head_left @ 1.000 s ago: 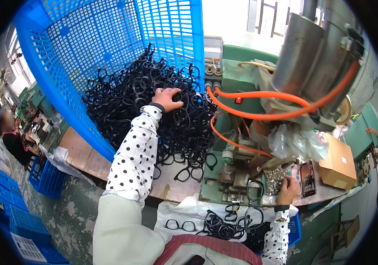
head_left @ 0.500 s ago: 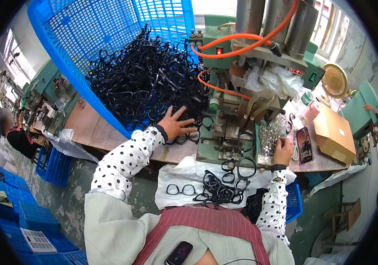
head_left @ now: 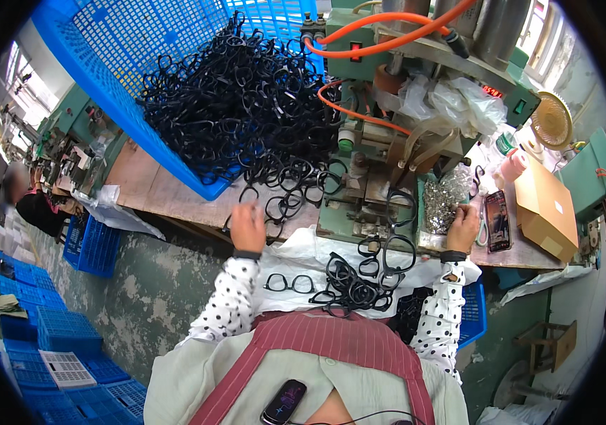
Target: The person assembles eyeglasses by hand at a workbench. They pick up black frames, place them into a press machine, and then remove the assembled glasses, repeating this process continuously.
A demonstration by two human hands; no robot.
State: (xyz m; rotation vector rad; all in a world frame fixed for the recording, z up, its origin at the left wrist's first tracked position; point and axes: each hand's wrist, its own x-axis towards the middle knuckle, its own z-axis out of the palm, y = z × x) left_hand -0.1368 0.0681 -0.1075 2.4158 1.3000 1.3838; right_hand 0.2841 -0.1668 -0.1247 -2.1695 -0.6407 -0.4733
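Note:
My left hand (head_left: 248, 228) is at the table's front edge among loose black eyeglass frames (head_left: 285, 202). Its fingers are blurred, and a dark rim shows beside it; whether they grip it is unclear. My right hand (head_left: 464, 227) is at the right side of a shallow tray of small shiny metal parts (head_left: 442, 205), fingers drawn together; anything between them is hidden. Between my hands stands a green press machine (head_left: 356, 227), with an eyeglass frame (head_left: 398, 253) hanging at its front. More black frames (head_left: 356, 283) lie heaped on white cloth over my lap.
A large blue basket (head_left: 211, 190) full of black frames leans at the back left. Right of the tray are green-handled scissors (head_left: 483, 232), a phone (head_left: 498, 221) and an open cardboard box (head_left: 547, 216). Orange hoses (head_left: 381, 53) cross above the press. Another person (head_left: 37, 212) sits far left.
My left hand has moved from the basket's edge toward me, its spread fingers drawing in. More frames now lie loose on the table before the basket. My right hand stays at the tray.

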